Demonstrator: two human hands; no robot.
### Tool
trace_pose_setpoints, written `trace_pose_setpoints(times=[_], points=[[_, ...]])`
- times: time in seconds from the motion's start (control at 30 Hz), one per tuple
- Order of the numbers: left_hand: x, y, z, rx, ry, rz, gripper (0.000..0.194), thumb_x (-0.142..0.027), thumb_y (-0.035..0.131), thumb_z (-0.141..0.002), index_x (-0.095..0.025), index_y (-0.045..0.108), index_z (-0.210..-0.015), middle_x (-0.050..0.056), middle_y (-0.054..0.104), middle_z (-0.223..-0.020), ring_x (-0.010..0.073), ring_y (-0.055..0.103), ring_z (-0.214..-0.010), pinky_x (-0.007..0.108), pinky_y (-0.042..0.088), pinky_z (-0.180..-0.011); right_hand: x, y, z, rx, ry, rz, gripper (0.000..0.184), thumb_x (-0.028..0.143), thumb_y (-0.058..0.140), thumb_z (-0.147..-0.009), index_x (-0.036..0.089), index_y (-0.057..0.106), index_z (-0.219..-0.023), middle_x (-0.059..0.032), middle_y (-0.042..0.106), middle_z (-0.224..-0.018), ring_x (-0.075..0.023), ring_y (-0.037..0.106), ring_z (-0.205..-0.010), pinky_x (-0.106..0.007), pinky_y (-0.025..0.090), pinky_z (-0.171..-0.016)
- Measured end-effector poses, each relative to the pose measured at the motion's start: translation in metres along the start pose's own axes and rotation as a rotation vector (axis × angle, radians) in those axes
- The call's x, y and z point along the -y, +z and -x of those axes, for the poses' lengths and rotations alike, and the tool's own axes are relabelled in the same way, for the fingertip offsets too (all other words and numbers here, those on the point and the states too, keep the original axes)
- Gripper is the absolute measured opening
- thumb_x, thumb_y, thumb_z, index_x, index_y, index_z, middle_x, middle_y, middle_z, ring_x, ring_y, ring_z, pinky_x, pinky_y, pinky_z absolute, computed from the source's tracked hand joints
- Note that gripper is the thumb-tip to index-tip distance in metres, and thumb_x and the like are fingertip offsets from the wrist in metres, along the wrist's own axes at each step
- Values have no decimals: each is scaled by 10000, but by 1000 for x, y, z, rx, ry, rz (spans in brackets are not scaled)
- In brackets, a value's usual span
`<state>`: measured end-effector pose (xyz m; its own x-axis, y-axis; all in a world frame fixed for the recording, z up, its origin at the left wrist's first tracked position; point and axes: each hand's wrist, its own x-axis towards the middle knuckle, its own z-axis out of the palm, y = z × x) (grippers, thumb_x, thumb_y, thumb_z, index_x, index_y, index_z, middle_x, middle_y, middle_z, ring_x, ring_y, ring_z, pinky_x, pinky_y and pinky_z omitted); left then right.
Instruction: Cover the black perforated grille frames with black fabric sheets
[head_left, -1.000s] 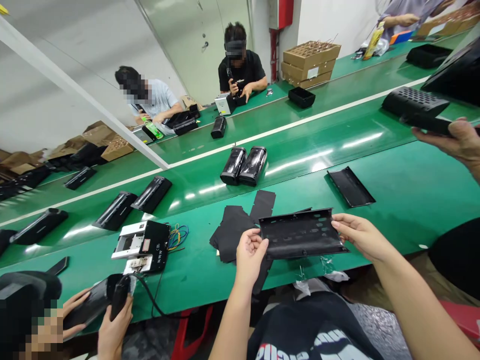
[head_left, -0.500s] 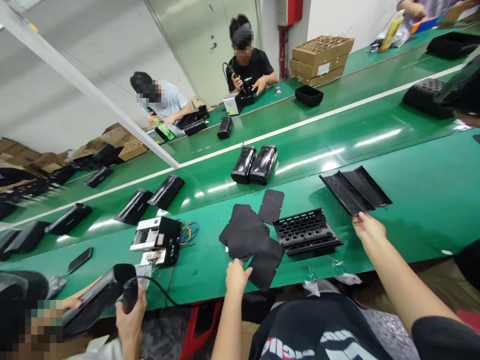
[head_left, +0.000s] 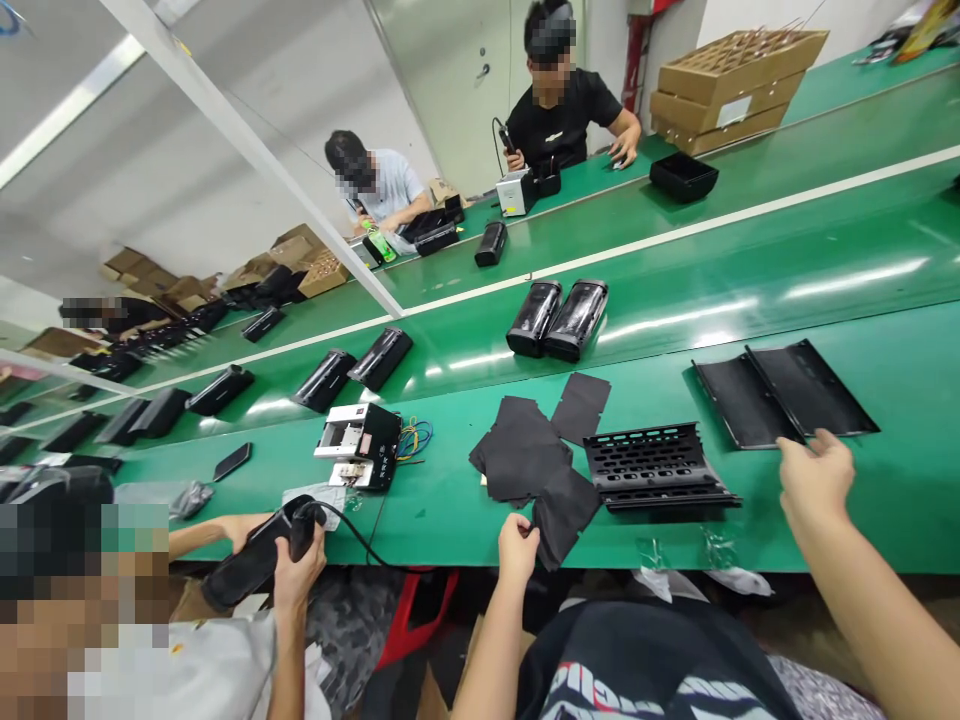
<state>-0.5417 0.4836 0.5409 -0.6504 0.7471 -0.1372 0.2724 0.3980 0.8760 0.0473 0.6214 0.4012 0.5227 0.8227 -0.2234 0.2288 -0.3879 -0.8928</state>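
Note:
My left hand [head_left: 517, 550] is at the near edge of a loose pile of thin black sheets [head_left: 514, 455], its thumb and fingers pinched at the corner of the nearest sheet [head_left: 566, 510]. To the right, a pair of shallow curved black panels [head_left: 814, 390] lies side by side on the green table. My right hand [head_left: 817, 480] is at their near edge, with thumb and fingers apart. Between my hands sits a black slotted housing part [head_left: 652, 465], its rows of oval holes facing up.
A white-and-black machine [head_left: 358, 447] with coiled wires stands left of the sheets. Beside me a co-worker's hands [head_left: 296, 570] hold a black housing and a corded tool. Glossy black housings [head_left: 574, 320] sit on the green conveyor [head_left: 675, 270]. Two people work across it, near stacked cardboard trays [head_left: 731, 95].
The curved panels, tilted in my right hand before, now lie flatter on the table. My left hand has closed its fingers at the sheet's edge. My view has swung left.

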Motion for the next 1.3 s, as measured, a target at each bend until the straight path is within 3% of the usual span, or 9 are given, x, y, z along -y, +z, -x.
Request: trace_pose_setpoints(times=[0.1,0.17,0.23,0.33,0.5,0.77,1.03,1.13,1.3], points=[[-23,75,47,136,-151,112,467,-622,613,-489,-311,528,-826,10,616,-725,275,516,-1024,425,456,-747,26,20,48,80,-157,-13,398,396,382,-778,183,414,-1112,-148,493,-1109,-266,481,-1034,-433,377,-881],[-30,147,87,245,-248,183,434,-495,692,-495,-290,546,-848,28,627,-744,269,578,-904,383,482,-663,38,43,86,343,-255,-20,265,387,532,-699,209,566,-893,-66,613,-848,-214,588,-784,-338,478,-714],[-30,212,120,320,-281,202,407,-417,732,-476,-239,569,-803,51,635,-729,248,614,-771,344,495,-599,44,67,121,705,-445,26,151,325,533,-713,221,599,-799,-36,619,-778,-181,586,-711,-290,482,-631],[-22,266,146,426,-350,297,412,-416,714,-507,-168,564,-800,60,637,-719,188,618,-651,296,498,-557,41,93,152,890,-642,192,91,256,525,-720,218,582,-780,-17,583,-710,-152,546,-604,-267,453,-550],[-13,271,146,523,-503,552,422,-330,735,-508,-130,564,-837,46,638,-741,118,605,-643,198,472,-577,30,102,152,868,-696,279,20,222,518,-734,205,523,-724,-3,529,-672,-143,515,-600,-258,429,-560],[-2,276,139,565,-565,519,500,-279,778,-426,-116,613,-869,65,645,-785,103,587,-604,175,456,-526,27,103,143,900,-706,191,147,254,420,-796,201,514,-696,-18,543,-681,-153,514,-633,-269,420,-591],[-6,272,136,624,-479,451,508,-255,746,-490,-104,610,-955,75,665,-782,103,586,-578,178,448,-520,29,99,132,844,-440,46,214,340,398,-801,203,478,-657,8,484,-572,-148,472,-548,-277,412,-537],[0,269,129,552,-504,406,505,-221,744,-493,-116,607,-968,67,661,-777,117,598,-613,197,469,-550,27,91,117,725,-295,-105,232,395,414,-788,210,487,-668,10,479,-586,-144,470,-537,-272,428,-509],[24,264,112,520,-566,378,403,-160,732,-487,-127,621,-873,54,651,-747,123,606,-617,220,481,-584,24,75,84,510,11,-450,274,487,542,-691,214,561,-709,-22,599,-702,-166,560,-699,-298,478,-644]])
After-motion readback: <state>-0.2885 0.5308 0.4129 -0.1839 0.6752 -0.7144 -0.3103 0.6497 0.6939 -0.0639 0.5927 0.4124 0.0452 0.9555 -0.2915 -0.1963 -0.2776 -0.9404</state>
